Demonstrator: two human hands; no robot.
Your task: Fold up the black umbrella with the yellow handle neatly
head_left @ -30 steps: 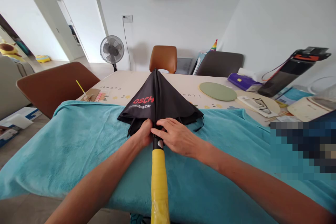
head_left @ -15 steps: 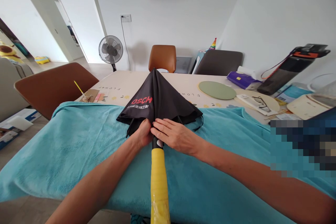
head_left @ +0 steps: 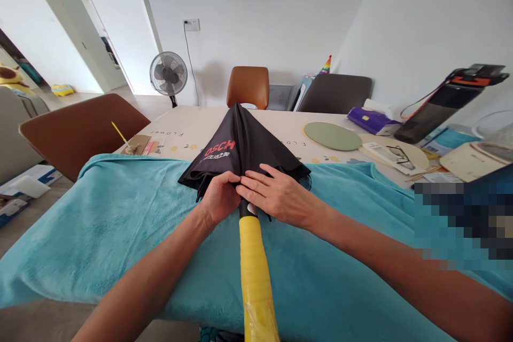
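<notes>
A black umbrella (head_left: 256, 141) with red and white lettering lies half-folded, its tip pointing away from me. Its yellow wrapped handle (head_left: 255, 267) runs towards me past the lower edge of the view. My left hand (head_left: 220, 196) is closed on the gathered canopy edge and shaft, left of centre; its fingertips are partly hidden. My right hand (head_left: 280, 196) lies over the right side of the canopy with fingers stretched out, their tips meeting the left thumb just above the black collar of the handle.
A teal blanket (head_left: 132, 224) covers the near part of the table (head_left: 208, 120). To the right are a green round mat (head_left: 332, 135), glasses (head_left: 402, 156), a purple tissue box (head_left: 371, 121) and a dark bottle (head_left: 444, 104). Chairs and a fan (head_left: 169, 74) stand beyond.
The umbrella handle has swung to the right. My left hand has moved right and slightly up with the canopy edge; my right hand has shifted right and its fingers have spread a little.
</notes>
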